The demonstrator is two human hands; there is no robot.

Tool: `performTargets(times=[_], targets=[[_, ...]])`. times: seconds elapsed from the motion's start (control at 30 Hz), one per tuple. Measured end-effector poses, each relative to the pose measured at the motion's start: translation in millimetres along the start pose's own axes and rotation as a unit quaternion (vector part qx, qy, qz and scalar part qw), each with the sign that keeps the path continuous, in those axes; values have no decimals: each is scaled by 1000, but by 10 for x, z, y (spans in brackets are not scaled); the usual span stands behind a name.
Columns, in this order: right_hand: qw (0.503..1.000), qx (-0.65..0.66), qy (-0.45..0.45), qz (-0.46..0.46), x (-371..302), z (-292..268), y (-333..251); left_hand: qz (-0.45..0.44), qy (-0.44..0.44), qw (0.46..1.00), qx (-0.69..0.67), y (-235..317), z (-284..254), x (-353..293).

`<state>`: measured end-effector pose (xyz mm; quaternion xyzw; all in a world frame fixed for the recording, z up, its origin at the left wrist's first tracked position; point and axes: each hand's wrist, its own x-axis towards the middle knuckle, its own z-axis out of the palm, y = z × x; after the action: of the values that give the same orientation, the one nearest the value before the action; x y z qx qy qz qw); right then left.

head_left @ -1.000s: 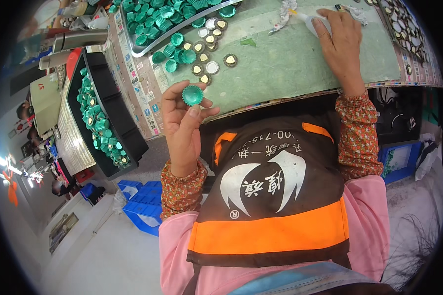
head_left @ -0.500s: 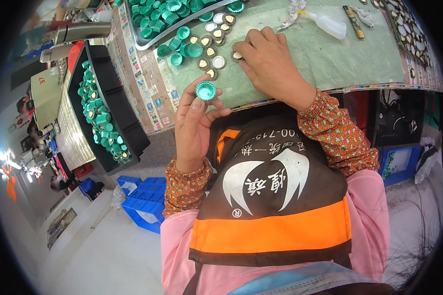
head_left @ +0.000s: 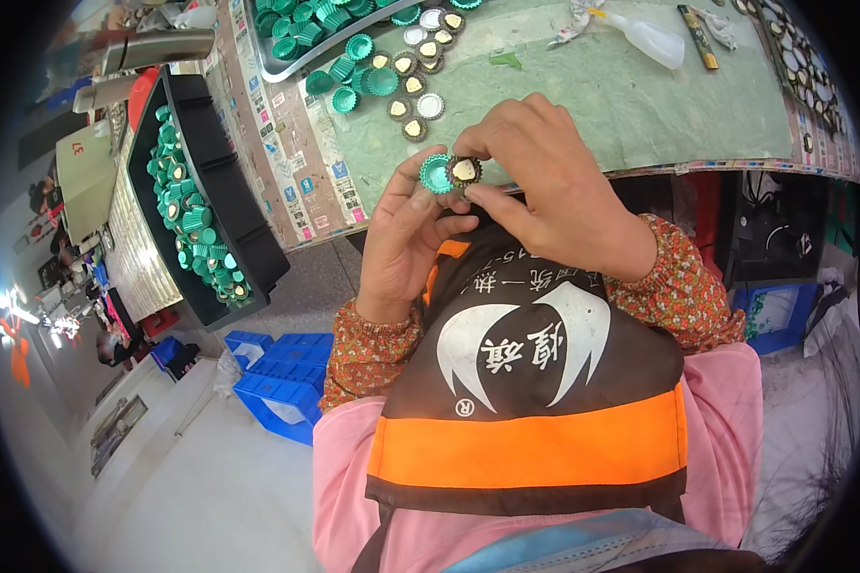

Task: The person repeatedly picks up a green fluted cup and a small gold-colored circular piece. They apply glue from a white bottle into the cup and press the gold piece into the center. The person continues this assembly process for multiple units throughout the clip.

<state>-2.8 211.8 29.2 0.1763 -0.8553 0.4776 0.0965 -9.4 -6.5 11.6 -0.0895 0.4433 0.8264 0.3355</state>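
Note:
My left hand pinches a green fluted cup, its hollow side facing up. Right beside it, my right hand grips a small dark disc with a scalloped rim and a cream centre between thumb and fingers. The disc is at the cup's right edge; whether it touches cannot be told. Both hands are raised in front of the worktable's near edge. Beyond them, several similar dark discs lie on the green mat, some showing plain white centres. Loose green cups lie just left of those discs.
A clear tray of green cups stands at the far left of the table. Left of the table is a black bin of filled cups. A white squeeze bottle, a yellow-black stick and more discs lie to the right.
My right hand has lifted a dark disc off the mat and brought it left and nearer, beside the cup. My left hand has shifted slightly right with the green cup.

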Motion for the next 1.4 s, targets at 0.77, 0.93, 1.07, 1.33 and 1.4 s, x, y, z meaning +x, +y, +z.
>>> performTargets(times=[0.77,0.93,1.07,1.33,1.4], targets=[[1000,-28,-2,-1,-115,97,-50,-12,7,998,55,-91,93,-41],[1000,-25,7,-16,-141,127,-33,-15,15,996,89,-109,137,-72],[999,-31,6,-28,-166,191,11,-10,20,991,129,-115,160,-95],[994,100,-2,49,-237,199,118,-13,47,983,179,-120,227,-13],[988,130,-14,88,-290,205,165,-6,49,983,177,-132,231,0]])
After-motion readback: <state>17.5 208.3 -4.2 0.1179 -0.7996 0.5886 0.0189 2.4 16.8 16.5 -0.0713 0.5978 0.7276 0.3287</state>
